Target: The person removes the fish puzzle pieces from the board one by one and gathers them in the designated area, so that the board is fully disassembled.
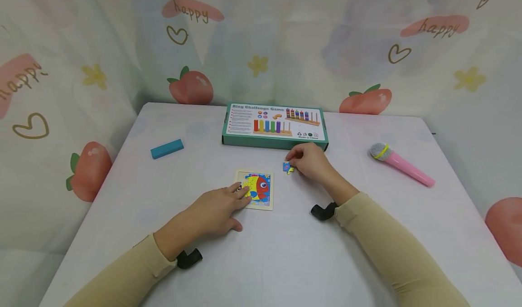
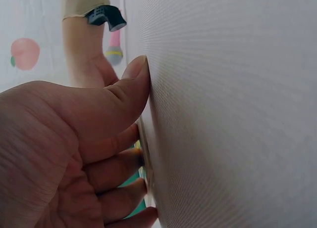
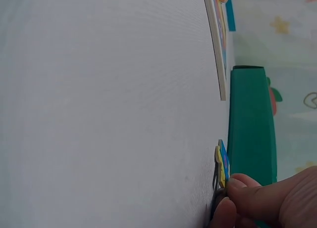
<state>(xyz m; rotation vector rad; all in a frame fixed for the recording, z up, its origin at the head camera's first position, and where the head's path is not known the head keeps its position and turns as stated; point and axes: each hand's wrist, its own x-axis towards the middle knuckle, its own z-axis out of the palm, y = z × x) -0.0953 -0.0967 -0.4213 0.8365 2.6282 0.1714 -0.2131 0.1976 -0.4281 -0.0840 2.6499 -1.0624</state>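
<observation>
A small framed jigsaw puzzle point(image 1: 265, 202) with a red, yellow and blue fish lies flat on the table. My left hand point(image 1: 214, 211) rests with its extended fingertips on the puzzle's left side, covering part of the picture. In the left wrist view, the thumb of that left hand point(image 2: 74, 124) touches the tabletop. To the right of the frame, my right hand point(image 1: 311, 163) pinches a blue and yellow puzzle piece point(image 1: 287, 167) close to the table. The right wrist view shows the puzzle piece point(image 3: 223, 163) tilted at the thumb tip; whether it is a single piece I cannot tell.
Behind the puzzle lies a green and white Ring Challenge Game box point(image 1: 275, 142), close to the right hand. A blue block point(image 1: 167, 148) is at the left, and a pink toy microphone point(image 1: 408, 167) at the right. Patterned cloth point(image 1: 293, 62) hangs behind the white table point(image 1: 277, 261).
</observation>
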